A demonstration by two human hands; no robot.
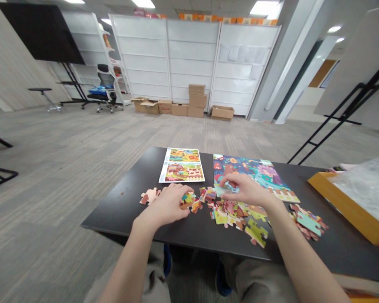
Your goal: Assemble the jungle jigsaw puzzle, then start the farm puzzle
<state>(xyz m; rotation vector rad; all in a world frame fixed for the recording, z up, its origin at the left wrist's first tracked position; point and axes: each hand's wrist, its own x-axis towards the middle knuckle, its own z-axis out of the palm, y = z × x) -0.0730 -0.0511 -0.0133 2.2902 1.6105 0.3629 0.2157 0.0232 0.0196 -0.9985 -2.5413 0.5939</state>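
Observation:
My left hand [169, 205] is low over the table, its thumb and fingers closed around a colourful puzzle piece [187, 200]. A brown-and-cream puzzle piece [149, 196] lies just left of that hand. Between thumb and forefinger of my right hand [246, 190] is a pale green puzzle piece [221, 190], over the near left corner of a dark blue puzzle board [249, 164]. Loose puzzle pieces [230, 212] are heaped between and below my hands, some overlapping. A picture sheet [185, 171] with two printed scenes lies beyond my left hand.
A smaller pile of pieces [309, 222] lies right of my right forearm. An orange box [341, 206] with clear plastic wrap [366, 189] stands at the right of the black table [126, 202]. Cardboard boxes [196, 101], shelves, an office chair [104, 90] and a screen are farther off.

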